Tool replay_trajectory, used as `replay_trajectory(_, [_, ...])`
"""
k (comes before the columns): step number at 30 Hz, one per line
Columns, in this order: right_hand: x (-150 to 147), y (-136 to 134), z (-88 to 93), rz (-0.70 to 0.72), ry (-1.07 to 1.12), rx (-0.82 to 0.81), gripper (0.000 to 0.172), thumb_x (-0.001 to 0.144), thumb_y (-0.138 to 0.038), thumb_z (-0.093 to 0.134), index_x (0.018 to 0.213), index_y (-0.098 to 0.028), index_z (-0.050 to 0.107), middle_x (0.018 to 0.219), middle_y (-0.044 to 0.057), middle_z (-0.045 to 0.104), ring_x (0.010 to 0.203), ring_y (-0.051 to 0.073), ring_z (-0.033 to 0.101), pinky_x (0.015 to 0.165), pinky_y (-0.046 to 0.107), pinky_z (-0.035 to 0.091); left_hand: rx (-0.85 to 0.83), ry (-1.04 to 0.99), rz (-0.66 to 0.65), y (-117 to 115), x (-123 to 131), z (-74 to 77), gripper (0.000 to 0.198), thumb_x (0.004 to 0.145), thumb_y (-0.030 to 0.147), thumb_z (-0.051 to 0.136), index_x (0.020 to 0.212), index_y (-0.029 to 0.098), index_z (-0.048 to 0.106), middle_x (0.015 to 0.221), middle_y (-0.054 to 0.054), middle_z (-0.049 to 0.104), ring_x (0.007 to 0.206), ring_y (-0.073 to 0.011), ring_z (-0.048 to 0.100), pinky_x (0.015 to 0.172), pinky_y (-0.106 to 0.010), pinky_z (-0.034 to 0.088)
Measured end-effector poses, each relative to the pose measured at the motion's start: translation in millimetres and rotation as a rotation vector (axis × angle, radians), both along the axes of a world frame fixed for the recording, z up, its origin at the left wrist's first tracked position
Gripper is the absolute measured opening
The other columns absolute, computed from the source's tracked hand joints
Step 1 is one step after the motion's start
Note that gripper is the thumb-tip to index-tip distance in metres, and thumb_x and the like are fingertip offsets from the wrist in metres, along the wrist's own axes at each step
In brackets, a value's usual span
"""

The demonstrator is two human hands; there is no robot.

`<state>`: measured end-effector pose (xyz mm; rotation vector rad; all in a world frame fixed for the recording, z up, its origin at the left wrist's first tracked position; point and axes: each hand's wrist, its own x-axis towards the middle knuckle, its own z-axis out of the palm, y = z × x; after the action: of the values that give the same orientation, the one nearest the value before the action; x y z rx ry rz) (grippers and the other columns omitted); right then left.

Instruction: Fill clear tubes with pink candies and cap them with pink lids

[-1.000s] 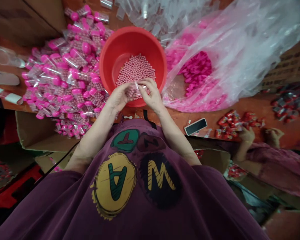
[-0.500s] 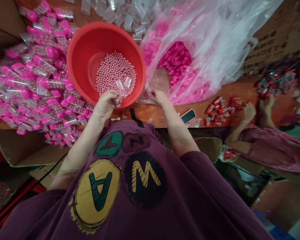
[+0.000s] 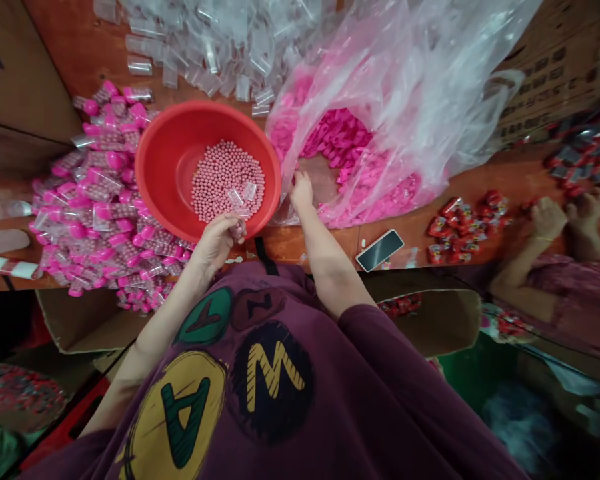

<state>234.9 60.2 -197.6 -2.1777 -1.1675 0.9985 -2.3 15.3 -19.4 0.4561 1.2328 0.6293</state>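
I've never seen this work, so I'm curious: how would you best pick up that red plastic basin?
Grip the rim of the red plastic basin from above, one on each side: the rim stands out as an edge above sloping walls, and the loose pink beads inside suggest lifting it level.

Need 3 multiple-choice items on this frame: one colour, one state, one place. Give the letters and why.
1. What colour are the beads in the red plastic basin?
A. Green B. Pink C. White

2. What state is the smartphone in?
A. Lying flat on the table B. Held up by a co-worker C. Standing upright

3. Where is the right hand?
A. In the basin B. At the mouth of the clear plastic bag C. On the smartphone

1: B, the heap of beads is pink.
2: A, it rests flat beside the bag, with no hand on it.
3: B, the fingers reach in by the pink caps.
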Motion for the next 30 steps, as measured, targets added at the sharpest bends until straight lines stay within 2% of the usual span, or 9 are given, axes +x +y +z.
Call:
replay_trajectory(3, [12, -13, -1.3, -0.134, 0.104, 0.018, 0.016, 0.093, -0.019, 0.058, 0.103, -0.013, 0.069, 0.115, 0.018, 0.077, 0.115, 0.026, 0.07, 0.117, 0.047, 0.052, 0.014, -0.025, -0.011, 3, 8, 0.1, 0.017, 0.076, 0.032, 0.081, 0.081, 0.018, 0.073, 0.073, 0.0, 0.064, 0.064, -0.0101, 0.057, 0.057, -0.022, 0.049])
replay_trajectory(5, [22, -29, 5.8, -0.136, 0.152, 0.013, 0.023, 0.094, -0.027, 0.059, 0.112, -0.014, 0.066, 0.102, 0.011, 0.078, 0.097, 0.022, 0.073, 0.103, 0.043, 0.06, 0.017, -0.064, -0.019, 5, 15, 0.2, 0.021, 0.078, 0.034, 0.084, 0.088, 0.019, 0.074, 0.077, 0.0, 0.068, 0.067, -0.0103, 0.059, 0.059, -0.022, 0.05])
replay_trajectory(8, [25, -57, 32.1, -0.066, 0.416, 0.09, 0.048, 0.096, -0.041, 0.062, 0.138, -0.019, 0.055, 0.096, 0.003, 0.078, 0.076, 0.016, 0.07, 0.08, 0.035, 0.064, 0.008, -0.119, -0.026, 7, 26, 0.6, 0.024, 0.077, 0.027, 0.086, 0.095, 0.018, 0.073, 0.083, 0.0, 0.071, 0.07, -0.0099, 0.063, 0.061, -0.022, 0.051])
replay_trajectory(11, [11, -75, 73.0, 0.037, 0.632, 0.257, 0.054, 0.095, -0.05, 0.066, 0.14, -0.022, 0.057, 0.106, 0.005, 0.078, 0.079, 0.016, 0.07, 0.078, 0.035, 0.064, 0.019, -0.162, -0.015, 7, 35, 0.1, 0.029, 0.076, 0.016, 0.085, 0.102, 0.016, 0.073, 0.084, 0.001, 0.071, 0.07, -0.0095, 0.065, 0.063, -0.022, 0.052])
replay_trajectory(16, [-27, -78, 137.6, 0.191, 0.275, 0.551, 0.033, 0.102, -0.035, 0.055, 0.131, -0.027, 0.068, 0.123, 0.007, 0.074, 0.111, 0.022, 0.069, 0.106, 0.046, 0.06, 0.081, -0.219, -0.019, 3, 30, 2.4, 0.036, 0.08, 0.015, 0.086, 0.113, 0.017, 0.072, 0.095, -0.001, 0.074, 0.079, -0.0099, 0.069, 0.072, -0.023, 0.055])
replay_trajectory(19, [-43, -77, 155.4, 0.366, 0.047, 0.562, 0.034, 0.102, -0.024, 0.049, 0.129, -0.026, 0.069, 0.119, 0.009, 0.071, 0.115, 0.027, 0.067, 0.109, 0.052, 0.056, 0.103, -0.23, 0.022, 1, 22, 8.4, 0.029, 0.083, 0.015, 0.086, 0.108, 0.017, 0.071, 0.095, -0.001, 0.074, 0.078, -0.0089, 0.069, 0.068, -0.021, 0.053])
replay_trajectory(22, [-51, -79, 164.1, 0.452, -0.073, 0.52, 0.036, 0.101, -0.023, 0.049, 0.132, -0.025, 0.067, 0.127, 0.013, 0.068, 0.123, 0.032, 0.064, 0.112, 0.059, 0.052, 0.116, -0.209, 0.078, -1, 14, 14.2, 0.025, 0.086, 0.014, 0.083, 0.108, 0.018, 0.071, 0.093, 0.0, 0.072, 0.072, -0.0083, 0.067, 0.059, -0.02, 0.048])
replay_trajectory(26, [-60, -78, 178.6, 0.488, -0.01, 0.559, 0.026, 0.105, -0.038, 0.054, 0.124, -0.026, 0.067, 0.134, 0.012, 0.067, 0.128, 0.031, 0.063, 0.113, 0.057, 0.052, 0.162, -0.16, 0.098, -3, 6, 19.2, 0.029, 0.086, 0.016, 0.084, 0.112, 0.02, 0.072, 0.093, 0.0, 0.071, 0.071, -0.0091, 0.066, 0.057, -0.02, 0.046])
replay_trajectory(30, [-70, -70, 188.4, 0.394, 0.18, 0.552, 0.027, 0.105, -0.053, 0.058, 0.103, -0.027, 0.068, 0.103, 0.004, 0.073, 0.098, 0.021, 0.07, 0.095, 0.043, 0.061, 0.217, -0.162, 0.096, -6, 1, 24.8, 0.028, 0.086, 0.016, 0.085, 0.111, 0.019, 0.074, 0.094, -0.001, 0.071, 0.074, -0.0096, 0.065, 0.058, -0.019, 0.045])
